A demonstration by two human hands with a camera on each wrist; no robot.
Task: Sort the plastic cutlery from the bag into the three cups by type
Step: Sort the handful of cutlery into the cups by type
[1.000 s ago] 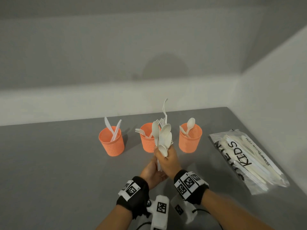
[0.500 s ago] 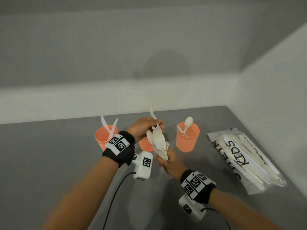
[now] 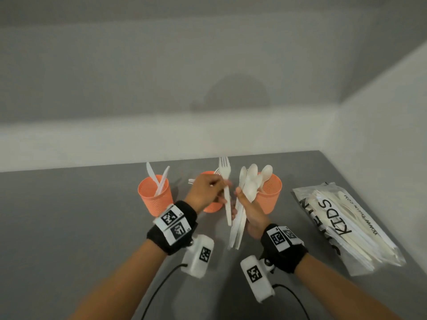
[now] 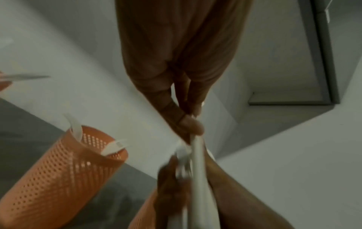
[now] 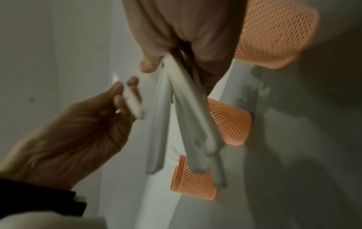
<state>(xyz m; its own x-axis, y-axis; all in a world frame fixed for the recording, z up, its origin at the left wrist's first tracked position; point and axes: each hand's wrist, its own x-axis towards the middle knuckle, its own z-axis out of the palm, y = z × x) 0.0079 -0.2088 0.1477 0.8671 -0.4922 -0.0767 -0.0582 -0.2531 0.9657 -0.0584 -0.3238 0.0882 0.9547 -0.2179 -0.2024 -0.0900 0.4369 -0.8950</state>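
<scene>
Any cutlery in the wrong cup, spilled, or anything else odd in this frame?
Nothing stands out. Knives sit in the left cup, forks in the middle, spoons in the right; all three stand upright. The bag lies flat on the table.

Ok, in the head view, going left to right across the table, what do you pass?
Knife cup → left hand → fork → spoon bundle in the right hand → spoon cup → bag.

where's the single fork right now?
In the head view the fork is pinched in the left hand, tines up, in front of the middle cup, just left of the spoon bundle in the right hand.
</scene>
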